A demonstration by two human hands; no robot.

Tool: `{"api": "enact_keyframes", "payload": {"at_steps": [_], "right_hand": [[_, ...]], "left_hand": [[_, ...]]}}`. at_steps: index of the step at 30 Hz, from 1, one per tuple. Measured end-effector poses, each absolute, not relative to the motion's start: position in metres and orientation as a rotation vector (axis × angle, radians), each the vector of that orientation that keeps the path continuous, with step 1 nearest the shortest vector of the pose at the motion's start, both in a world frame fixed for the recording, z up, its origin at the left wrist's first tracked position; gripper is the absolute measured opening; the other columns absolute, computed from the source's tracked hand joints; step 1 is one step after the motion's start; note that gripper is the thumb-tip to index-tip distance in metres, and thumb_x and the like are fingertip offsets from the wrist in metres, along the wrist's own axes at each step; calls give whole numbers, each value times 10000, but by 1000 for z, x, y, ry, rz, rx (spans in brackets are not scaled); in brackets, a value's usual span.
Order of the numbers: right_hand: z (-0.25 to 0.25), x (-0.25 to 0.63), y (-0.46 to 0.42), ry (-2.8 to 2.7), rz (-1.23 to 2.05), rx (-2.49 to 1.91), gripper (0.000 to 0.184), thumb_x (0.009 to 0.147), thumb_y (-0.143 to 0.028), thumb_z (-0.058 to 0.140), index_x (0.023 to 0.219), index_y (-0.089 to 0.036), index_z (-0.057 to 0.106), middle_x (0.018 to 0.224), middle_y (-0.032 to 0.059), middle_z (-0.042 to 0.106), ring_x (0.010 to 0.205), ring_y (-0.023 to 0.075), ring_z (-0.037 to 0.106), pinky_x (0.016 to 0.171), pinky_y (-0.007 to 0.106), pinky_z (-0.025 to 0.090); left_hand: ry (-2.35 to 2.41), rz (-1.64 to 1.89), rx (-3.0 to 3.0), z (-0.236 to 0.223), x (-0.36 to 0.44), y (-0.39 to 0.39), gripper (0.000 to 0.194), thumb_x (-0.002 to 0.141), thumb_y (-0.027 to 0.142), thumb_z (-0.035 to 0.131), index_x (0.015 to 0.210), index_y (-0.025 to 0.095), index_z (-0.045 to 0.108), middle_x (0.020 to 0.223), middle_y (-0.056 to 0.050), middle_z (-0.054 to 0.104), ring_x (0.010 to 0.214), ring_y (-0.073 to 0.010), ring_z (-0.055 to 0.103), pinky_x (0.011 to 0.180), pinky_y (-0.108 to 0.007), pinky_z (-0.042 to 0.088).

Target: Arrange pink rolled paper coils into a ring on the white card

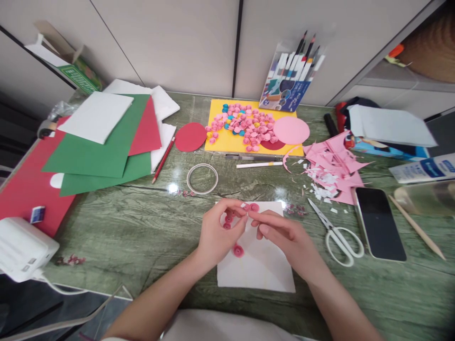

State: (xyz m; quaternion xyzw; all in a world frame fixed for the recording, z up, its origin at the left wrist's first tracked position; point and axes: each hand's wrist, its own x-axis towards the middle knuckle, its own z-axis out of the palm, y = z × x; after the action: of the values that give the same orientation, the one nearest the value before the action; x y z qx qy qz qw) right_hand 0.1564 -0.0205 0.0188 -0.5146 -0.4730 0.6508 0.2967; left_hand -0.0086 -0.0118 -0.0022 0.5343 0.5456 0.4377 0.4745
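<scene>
Pink paper coils [238,251] on white sheet [256,274] before us. Our left hand [218,232] pinching, right hand [289,239] half-curled beside it; we can't tell what, if anything, either holds. Beyond: pack [284,98] holding markers [290,65]; open green box [81,73].

Looks bright, apparently lit from above; glares white just below nine and three o'clock on the glossy, green-marbled tabletop [152,227]; dims toward eight o'clock; stretches at the edges; softens small print on the rectangular, blue marker packet [284,97].
</scene>
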Motion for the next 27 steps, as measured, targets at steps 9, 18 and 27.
{"api": "enact_keyframes", "payload": {"at_steps": [9,18,27], "right_hand": [[18,159,-21,-1278,1744,-1373,243,852,-320,530,1048,-311,672,863,1,596,744,106,526,717,269,402],[17,159,-22,-1228,1773,-1371,248,855,-325,531,1067,-334,660,899,-8,595,733,100,522,688,267,380],[17,159,-20,-1252,1748,-1385,252,849,-332,531,1054,-286,670,880,13,608,738,114,528,689,274,396]], "left_hand": [[1364,1093,1313,-5,-12,-10,235,728,82,600,921,213,573,767,8,665,717,-119,591,713,-251,464],[1338,1053,1381,0,-10,-11,248,721,81,602,915,236,592,840,7,676,751,-118,614,697,-233,483],[1357,1048,1406,-2,-12,-11,226,730,81,591,908,220,598,831,-7,686,766,-131,628,735,-259,490]]}}
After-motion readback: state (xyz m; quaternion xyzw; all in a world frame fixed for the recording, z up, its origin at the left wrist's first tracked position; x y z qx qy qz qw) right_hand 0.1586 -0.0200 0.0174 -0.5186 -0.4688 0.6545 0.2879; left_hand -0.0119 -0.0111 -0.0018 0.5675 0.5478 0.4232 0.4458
